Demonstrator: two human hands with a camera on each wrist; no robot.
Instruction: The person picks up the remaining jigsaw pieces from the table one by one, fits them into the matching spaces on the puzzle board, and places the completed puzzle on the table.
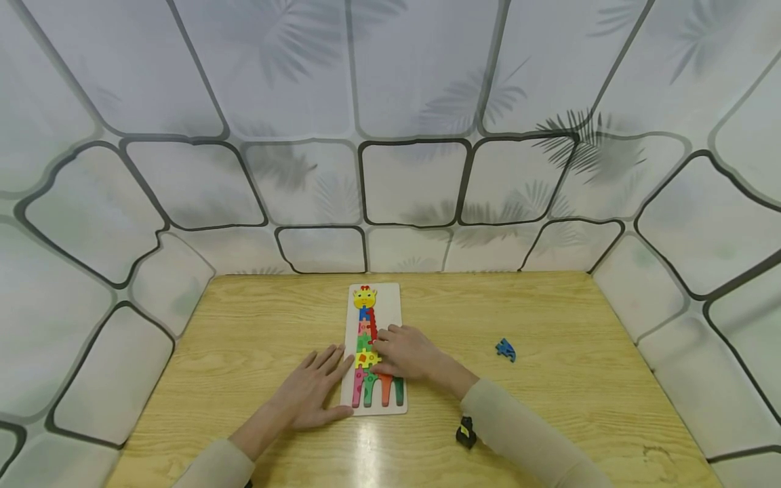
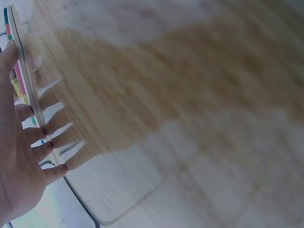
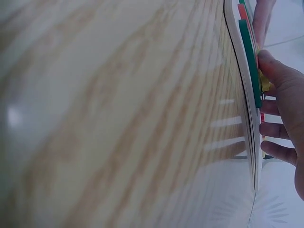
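A white puzzle board (image 1: 390, 298) with a giraffe lies on the wooden table. Its yellow head (image 1: 365, 297) is at the top, with coloured neck pieces below and several legs (image 1: 357, 390) at the bottom. My right hand (image 1: 410, 352) reaches over the board's right side and pinches a yellow puzzle piece (image 3: 265, 84) between thumb and fingers, at the giraffe's body. The hand covers part of the body. My left hand (image 1: 314, 393) rests along the board's left edge, fingers extended; in the left wrist view its fingertips touch that edge.
A loose blue puzzle piece (image 1: 505, 350) lies on the wooden table (image 1: 262, 325) to the right of the board. Beside the right sleeve is a small black object (image 1: 466, 432) with a yellow mark. Patterned white curtain (image 1: 409, 183) encloses the table's back and sides.
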